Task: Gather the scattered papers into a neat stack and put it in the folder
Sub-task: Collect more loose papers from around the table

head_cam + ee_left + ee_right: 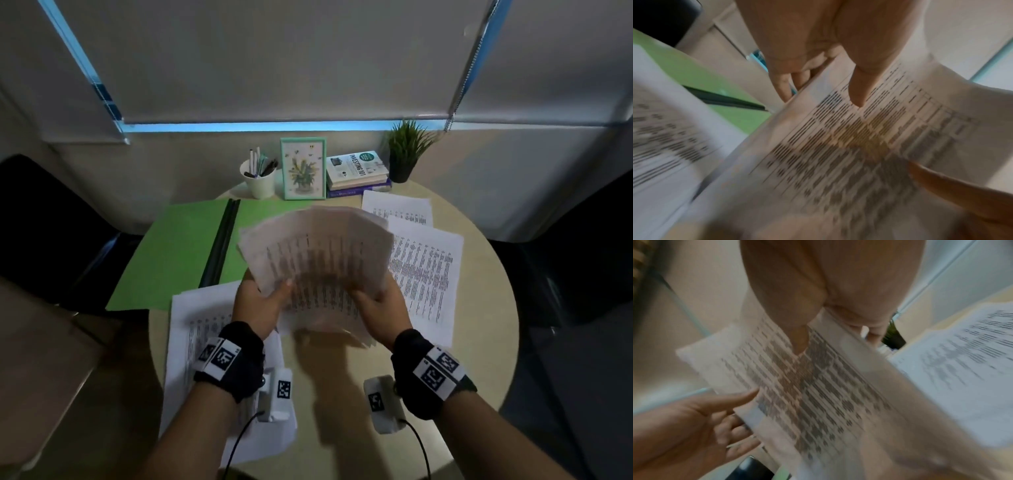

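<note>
Head view: held sheaf of papers (317, 260), blurred, aloft between left hand (263, 305) and right hand (378, 303), each clamped on a lower side edge. Open green folder (171, 250) lies just left, nearer the left hand. Loose sheets (426, 270) remain right and near-left on the round table (479, 359).

Left wrist: thumb (858, 91) on top, fingers beneath.

Right wrist: same pinch, thumb (799, 340) on print.

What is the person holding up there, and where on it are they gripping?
A sheaf of printed papers, held by its lower side edges: left hand on the left, right hand on the right, thumbs on top.
</note>
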Available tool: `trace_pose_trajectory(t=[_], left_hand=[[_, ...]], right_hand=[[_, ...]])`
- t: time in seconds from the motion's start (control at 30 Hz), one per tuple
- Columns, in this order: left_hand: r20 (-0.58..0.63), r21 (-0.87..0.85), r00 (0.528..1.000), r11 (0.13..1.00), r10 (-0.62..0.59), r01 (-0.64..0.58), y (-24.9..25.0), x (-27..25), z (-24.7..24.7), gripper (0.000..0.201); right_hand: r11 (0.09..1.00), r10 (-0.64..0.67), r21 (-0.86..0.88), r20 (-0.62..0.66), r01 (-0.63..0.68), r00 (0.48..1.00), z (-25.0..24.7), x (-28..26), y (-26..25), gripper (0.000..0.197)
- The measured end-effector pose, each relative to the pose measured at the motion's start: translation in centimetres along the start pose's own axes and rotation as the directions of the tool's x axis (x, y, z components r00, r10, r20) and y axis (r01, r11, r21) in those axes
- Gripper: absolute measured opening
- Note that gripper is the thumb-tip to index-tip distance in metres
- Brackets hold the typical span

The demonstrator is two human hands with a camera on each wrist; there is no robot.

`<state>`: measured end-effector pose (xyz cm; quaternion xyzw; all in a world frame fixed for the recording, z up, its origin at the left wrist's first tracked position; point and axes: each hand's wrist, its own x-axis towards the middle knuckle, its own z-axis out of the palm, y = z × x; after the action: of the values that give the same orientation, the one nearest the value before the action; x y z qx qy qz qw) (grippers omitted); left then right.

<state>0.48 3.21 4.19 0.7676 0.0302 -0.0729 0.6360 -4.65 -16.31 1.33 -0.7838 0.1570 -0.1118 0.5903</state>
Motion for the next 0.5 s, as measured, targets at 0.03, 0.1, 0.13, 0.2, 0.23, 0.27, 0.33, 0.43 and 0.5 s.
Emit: trace_pose_trajectory(t=[0.03, 0.1, 0.13, 0.2, 0.23, 0.27, 0.33, 0.43, 0.5], left_hand=[[0.025, 0.017, 1.000, 1.000, -0.001, 0.000, -0.7, 0.0, -0.1, 0.038], [0.058, 0.052, 0.998, 0.999, 0.005, -0.008, -1.5, -0.1, 0.0, 0.034], [0.067, 0.069, 0.998, 0.997, 0.014, -0.019, -1.5, -0.1, 0.2, 0.029], [0.062, 0.065, 0.998, 0.997, 0.031, -0.035, -0.7, 0.0, 0.5, 0.027], [0.055, 0.044, 0.997, 0.998, 0.046, -0.048, -0.3, 0.1, 0.6, 0.032], [0.045, 0.026, 0.997, 0.997, 0.070, -0.071, 0.1, 0.3, 0.7, 0.036], [0.021, -0.013, 0.992, 0.992, 0.125, -0.125, 0.7, 0.6, 0.7, 0.038], [0.021, -0.061, 0.986, 0.985, 0.163, -0.162, 0.6, 0.8, 0.2, 0.031], [0.060, -0.007, 0.990, 0.992, 0.125, -0.125, -0.6, 0.7, 0.0, 0.031]], right_hand=[[0.998, 0.050, 0.030, 0.026, -0.051, 0.998, 0.4, -0.6, 0.7, 0.039], [0.994, 0.094, 0.050, 0.013, -0.095, 0.995, 1.1, -1.5, 1.4, 0.034], [0.996, 0.083, 0.039, -0.024, -0.082, 0.996, 1.3, -1.7, 1.2, 0.030], [0.999, 0.039, 0.028, -0.089, -0.037, 0.995, 1.5, -1.9, 0.0, 0.029], [1.000, 0.006, 0.027, -0.105, -0.003, 0.995, 1.5, -1.8, -1.0, 0.029], [0.999, -0.033, 0.028, -0.118, 0.037, 0.993, 1.5, -1.7, -1.8, 0.028], [0.993, -0.100, 0.047, -0.157, 0.108, 0.983, 1.2, -1.3, -3.1, 0.023], [0.990, -0.104, 0.078, -0.185, 0.120, 0.977, 1.0, -1.0, -2.8, 0.022], [0.999, -0.016, 0.036, -0.144, 0.022, 0.989, 1.3, -1.4, -1.0, 0.025]])
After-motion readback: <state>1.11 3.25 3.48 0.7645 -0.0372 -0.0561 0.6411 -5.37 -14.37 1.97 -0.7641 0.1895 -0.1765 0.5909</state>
